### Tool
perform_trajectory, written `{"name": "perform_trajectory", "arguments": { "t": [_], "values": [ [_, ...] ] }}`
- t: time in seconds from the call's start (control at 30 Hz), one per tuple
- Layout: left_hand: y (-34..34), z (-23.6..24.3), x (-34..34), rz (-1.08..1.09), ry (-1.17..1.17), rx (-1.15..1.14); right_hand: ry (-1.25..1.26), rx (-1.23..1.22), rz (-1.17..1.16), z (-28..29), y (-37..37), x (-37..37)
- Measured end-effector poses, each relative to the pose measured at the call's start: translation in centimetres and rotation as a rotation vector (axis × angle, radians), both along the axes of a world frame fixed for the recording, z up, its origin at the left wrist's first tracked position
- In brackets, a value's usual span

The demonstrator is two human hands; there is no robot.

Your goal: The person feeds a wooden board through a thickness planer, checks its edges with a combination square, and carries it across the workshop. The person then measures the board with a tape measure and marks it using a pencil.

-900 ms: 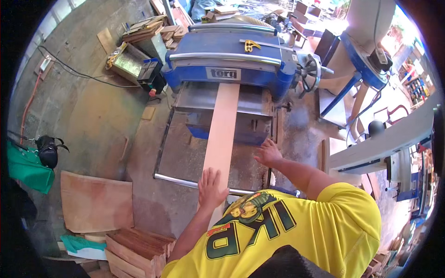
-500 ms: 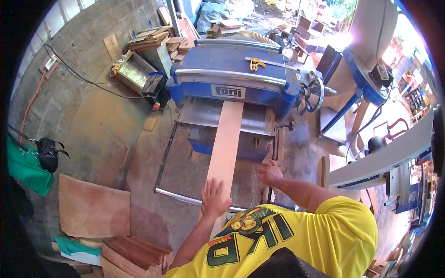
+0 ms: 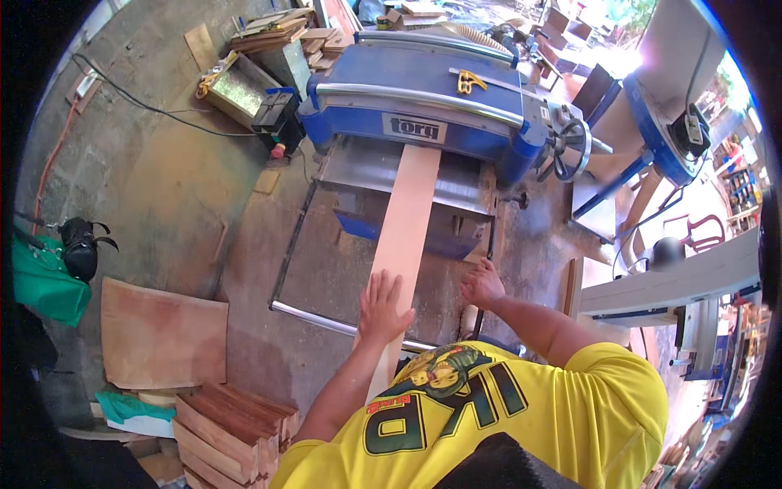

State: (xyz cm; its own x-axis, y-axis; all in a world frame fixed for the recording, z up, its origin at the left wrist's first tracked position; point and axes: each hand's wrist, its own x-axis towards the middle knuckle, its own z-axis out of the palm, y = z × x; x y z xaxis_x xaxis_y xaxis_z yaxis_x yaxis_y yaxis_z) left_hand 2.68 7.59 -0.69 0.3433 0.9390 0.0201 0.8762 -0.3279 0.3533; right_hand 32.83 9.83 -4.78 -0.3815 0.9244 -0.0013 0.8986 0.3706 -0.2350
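A long, pale wooden board runs from beside my body into the slot of a blue thickness planer. My left hand lies flat on the board's upper face, fingers stretched toward the machine. The board's far end is hidden inside the planer, and my sleeve covers part of its near end. My right hand hangs to the right of the board, apart from it, fingers loosely bent and holding nothing. Under the board's far part is the planer's shiny metal bed. A roller bar crosses below it, nearer me.
The planer's handwheel juts out on its right, and a yellow-handled clamp lies on its top. Stacked wooden pieces sit at lower left beside a curved panel. Another blue-framed machine stands at right.
The view has shifted, so the planer appears higher and further right. My left hand, still on the board, is slightly closer to the planer. My right hand stays beside the board.
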Motion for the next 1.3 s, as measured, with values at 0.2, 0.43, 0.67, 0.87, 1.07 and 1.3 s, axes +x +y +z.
{"name": "perform_trajectory", "arguments": {
  "t": [0.2, 0.43, 0.67, 0.87, 1.07, 1.3],
  "values": [
    [1.8, -0.1, 1.4, -0.067, 0.024, 0.015, 0.021, 0.084, 0.070, -1.2, 0.2, 0.8],
    [2.6, 0.4, 2.0, -0.008, 0.072, -0.013, 0.034, 0.097, 0.001, -1.8, -0.4, 0.3],
    [4.2, -0.3, 2.7, -0.002, 0.054, 0.021, 0.009, 0.062, -0.026, -0.4, -0.7, 0.2],
    [3.6, -1.4, 1.7, -0.012, 0.082, 0.053, -0.040, -0.047, -0.036, 0.6, -0.2, -0.6],
    [-5.2, 0.2, -1.3, -0.037, 0.156, -0.021, 1.045, -0.489, 0.044, 13.7, 1.3, -3.9],
    [-6.2, -2.7, -2.7, -0.038, 0.232, 0.168, 1.398, -0.714, 1.316, 39.6, -3.9, -12.2]
  ]
}}
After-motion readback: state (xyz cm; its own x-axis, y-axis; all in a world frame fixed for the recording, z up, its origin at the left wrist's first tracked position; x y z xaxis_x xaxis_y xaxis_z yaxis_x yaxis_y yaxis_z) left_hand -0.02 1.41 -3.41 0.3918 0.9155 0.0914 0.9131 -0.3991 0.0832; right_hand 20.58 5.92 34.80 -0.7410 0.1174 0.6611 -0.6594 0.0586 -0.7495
